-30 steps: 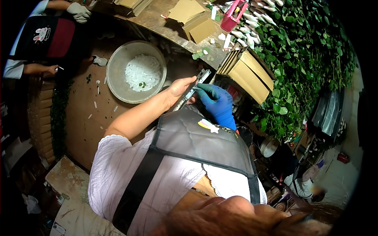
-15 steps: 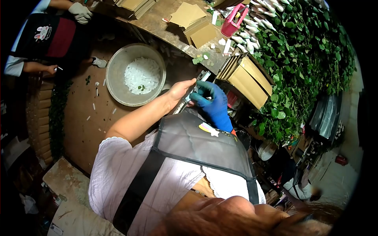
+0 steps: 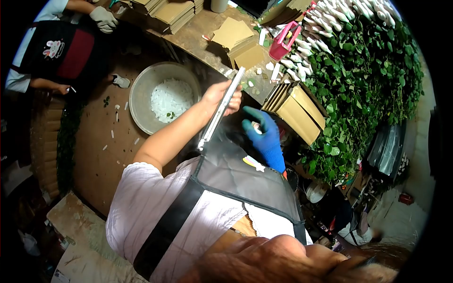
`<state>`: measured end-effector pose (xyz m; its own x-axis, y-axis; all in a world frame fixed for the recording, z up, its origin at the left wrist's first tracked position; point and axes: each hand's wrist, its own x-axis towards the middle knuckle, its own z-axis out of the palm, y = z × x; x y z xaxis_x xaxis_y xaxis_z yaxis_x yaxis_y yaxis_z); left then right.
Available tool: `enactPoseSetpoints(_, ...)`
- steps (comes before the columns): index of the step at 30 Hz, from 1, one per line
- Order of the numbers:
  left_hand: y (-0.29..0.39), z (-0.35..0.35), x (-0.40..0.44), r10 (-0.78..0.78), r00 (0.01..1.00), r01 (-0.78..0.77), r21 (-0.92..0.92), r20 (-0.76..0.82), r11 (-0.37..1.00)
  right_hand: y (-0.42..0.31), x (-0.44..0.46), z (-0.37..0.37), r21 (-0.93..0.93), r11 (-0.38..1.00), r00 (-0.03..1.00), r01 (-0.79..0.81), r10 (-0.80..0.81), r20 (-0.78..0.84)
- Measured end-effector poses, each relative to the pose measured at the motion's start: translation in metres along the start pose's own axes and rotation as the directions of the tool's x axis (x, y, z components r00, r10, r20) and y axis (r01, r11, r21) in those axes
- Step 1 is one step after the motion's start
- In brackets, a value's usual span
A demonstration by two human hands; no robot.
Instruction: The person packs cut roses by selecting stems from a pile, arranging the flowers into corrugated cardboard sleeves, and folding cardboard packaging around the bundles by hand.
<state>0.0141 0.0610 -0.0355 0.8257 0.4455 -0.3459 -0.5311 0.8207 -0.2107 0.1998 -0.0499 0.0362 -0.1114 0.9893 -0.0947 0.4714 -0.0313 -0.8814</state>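
Observation:
My left hand, bare, is closed around a long, narrow metal tool that looks like a stapler's rail. The tool slants from the dark apron up toward the table edge. To its right, apart from the tool, is my right hand in a blue glove with greenish fingertips. Its fingers are curled, and a small pale thing shows between them, too small to name. Below the left hand's side stands a wide grey basin holding white scraps.
Cardboard sheets and a pink basket lie on the table. An upright cardboard box stands beside bundled leafy stems with white-wrapped heads. At upper left is another person with a gloved hand.
My right hand has come off the metal tool and moved slightly right and down. My left hand has turned the tool so more of its length shows.

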Motion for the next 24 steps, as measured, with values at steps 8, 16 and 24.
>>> enactPoseSetpoints(8, 0.033, 0.074, 0.066, 0.210, 0.966, -0.247, 0.290, 0.154, 0.925, -0.065, 0.019, 0.013, 0.483, 0.767, 0.897, -0.422, 0.275, 0.348)
enactPoseSetpoints(16, -0.026, 0.058, 0.014, 0.073, 0.995, -0.096, 0.778, 0.064, 0.621, -0.091, 0.039, -0.017, 0.759, 0.630, 0.974, 0.166, 0.016, -0.227)
enactPoseSetpoints(24, -0.032, 0.069, -0.018, -0.245, 0.966, 0.005, 0.944, 0.081, 0.330, -0.056, 0.014, -0.061, -0.082, 0.995, 0.894, 0.052, -0.083, -0.440)
